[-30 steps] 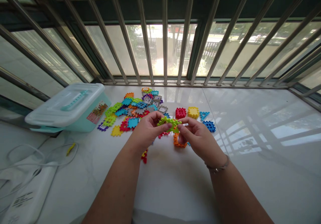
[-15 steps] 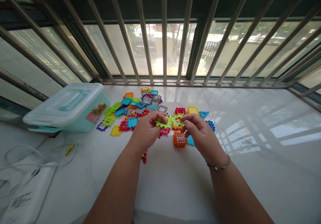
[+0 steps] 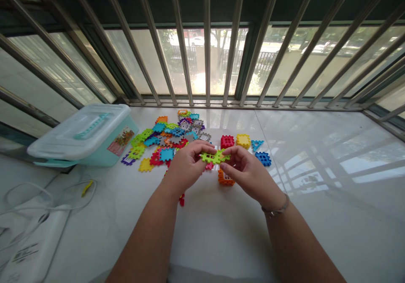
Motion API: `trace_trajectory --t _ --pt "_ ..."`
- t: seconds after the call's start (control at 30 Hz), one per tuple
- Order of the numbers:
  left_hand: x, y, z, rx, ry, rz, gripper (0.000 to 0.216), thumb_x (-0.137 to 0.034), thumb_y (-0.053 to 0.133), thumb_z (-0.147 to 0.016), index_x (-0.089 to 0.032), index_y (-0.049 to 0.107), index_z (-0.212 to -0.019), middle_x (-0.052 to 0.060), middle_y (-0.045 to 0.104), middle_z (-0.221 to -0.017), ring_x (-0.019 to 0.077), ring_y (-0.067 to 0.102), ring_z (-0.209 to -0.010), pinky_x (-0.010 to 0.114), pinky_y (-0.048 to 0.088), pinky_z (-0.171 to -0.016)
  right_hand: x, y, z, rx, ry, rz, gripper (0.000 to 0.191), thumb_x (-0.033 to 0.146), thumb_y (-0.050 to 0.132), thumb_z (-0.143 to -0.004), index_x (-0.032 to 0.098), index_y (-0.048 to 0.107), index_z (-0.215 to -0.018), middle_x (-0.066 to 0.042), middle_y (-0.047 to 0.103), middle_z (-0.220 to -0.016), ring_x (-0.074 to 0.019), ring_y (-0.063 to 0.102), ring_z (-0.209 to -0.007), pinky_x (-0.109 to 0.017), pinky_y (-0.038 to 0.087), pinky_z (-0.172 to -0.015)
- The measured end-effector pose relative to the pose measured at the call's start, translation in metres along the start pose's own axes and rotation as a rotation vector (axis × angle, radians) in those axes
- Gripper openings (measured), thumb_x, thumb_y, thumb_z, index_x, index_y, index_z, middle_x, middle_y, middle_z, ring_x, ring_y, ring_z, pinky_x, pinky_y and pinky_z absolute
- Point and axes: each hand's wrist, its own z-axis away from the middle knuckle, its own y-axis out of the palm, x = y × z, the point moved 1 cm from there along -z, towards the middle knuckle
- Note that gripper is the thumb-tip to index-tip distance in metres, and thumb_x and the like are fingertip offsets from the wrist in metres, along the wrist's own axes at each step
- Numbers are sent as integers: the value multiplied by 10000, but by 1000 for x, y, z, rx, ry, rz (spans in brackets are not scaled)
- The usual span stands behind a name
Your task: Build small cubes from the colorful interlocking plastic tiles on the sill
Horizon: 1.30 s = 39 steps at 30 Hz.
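Two lime-green interlocking building tiles (image 3: 211, 157) are held side by side in front of me, above the white surface. My left hand (image 3: 186, 162) pinches their left end between thumb and fingers. My right hand (image 3: 242, 167) grips the right end the same way. Whether the tiles are fully locked together I cannot tell. Just below the right hand's fingers sits an orange block (image 3: 225, 178) with a white window grid, partly covered. A red piece (image 3: 209, 166) shows behind the held tiles.
A heap of mixed tiles (image 3: 177, 131) spreads to the left. Behind my right hand lie a red block (image 3: 227, 141), a yellow block (image 3: 243, 140), a blue triangle (image 3: 257, 145) and a blue block (image 3: 263, 159). A lidded teal box (image 3: 95, 148) stands left, near a power strip (image 3: 44, 240). Metal bars (image 3: 207, 55) run along the back.
My hands have drawn closer together, and the two green tiles now sit edge to edge and flatter. The right hand has shifted left, uncovering more of the blue block.
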Motion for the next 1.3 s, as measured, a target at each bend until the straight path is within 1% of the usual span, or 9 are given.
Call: trace_trajectory --t 0.13,0.3,0.4,0.5,0.57,0.73,0.87,1.07,1.3 --pt "-2 -1 1 12 19 31 395 -81 623 -790 -223 863 -1070 103 760 -1295 282 727 -1223 379 627 -947 -2 -1 0 -31 7 41 310 460 766 -962 237 684 -1163 -54 781 -1018 -198 717 -863 -324 570 -756" --pt "-12 -2 5 118 22 222 480 -83 619 -767 -220 861 -1159 127 704 -1404 316 663 -1370 369 647 -971 -1 -12 -1 -186 -48 323 314 535 719 -993 235 768 -1074 13 611 -720 -174 560 -661 -309 440 -604" --pt "-15 -1 6 170 -18 273 431 -136 673 -822 -234 859 -1198 128 682 -1459 334 647 -1394 371 656 -956 3 -17 -1 -266 -90 402 351 574 719 -986 234 781 -1047 -15 632 -775 -188 575 -707 -314 441 -612" --pt "-11 0 5 122 -104 241 279 -291 783 -887 -224 864 -1145 135 714 -1403 316 723 -1213 334 654 -783 2 -18 -1 -259 -61 324 403 631 686 -1000 232 739 -1022 -44 709 -868 -200 635 -761 -313 490 -632" --pt "-5 1 4 60 -189 257 303 -376 847 -875 -203 846 -1123 132 761 -1254 270 752 -1050 317 635 -732 -1 -17 -2 -224 -31 248 414 646 662 -1016 235 706 -1012 -42 730 -876 -201 665 -780 -311 523 -651" --pt "2 2 -1 -74 -235 439 573 -340 908 -822 -209 719 -1346 46 718 -1068 183 732 -957 334 640 -875 -7 -14 -2 -158 26 161 432 644 689 -1008 235 720 -1144 -29 759 -902 -180 670 -742 -305 561 -639" --pt "2 1 -1 -120 -239 460 553 -347 883 -840 -218 743 -1359 35 677 -1094 136 706 -904 287 624 -837 -5 -14 -1 -106 68 150 459 589 758 -970 249 715 -1277 -42 784 -1051 -171 670 -740 -311 578 -634" --pt "6 3 2 1 -423 529 537 -438 924 -817 -180 777 -1264 81 782 -977 189 754 -795 284 592 -668 -2 -10 -1 -23 50 -46 506 452 855 -913 246 660 -1332 -37 785 -1032 -207 751 -931 -324 607 -785" --pt "8 6 3 3 -418 522 494 -449 934 -814 -171 787 -1196 90 810 -940 192 761 -750 253 545 -586 -3 -12 -2 -58 90 -137 447 510 884 -883 239 686 -1179 -49 792 -1065 -202 748 -934 -314 635 -775"
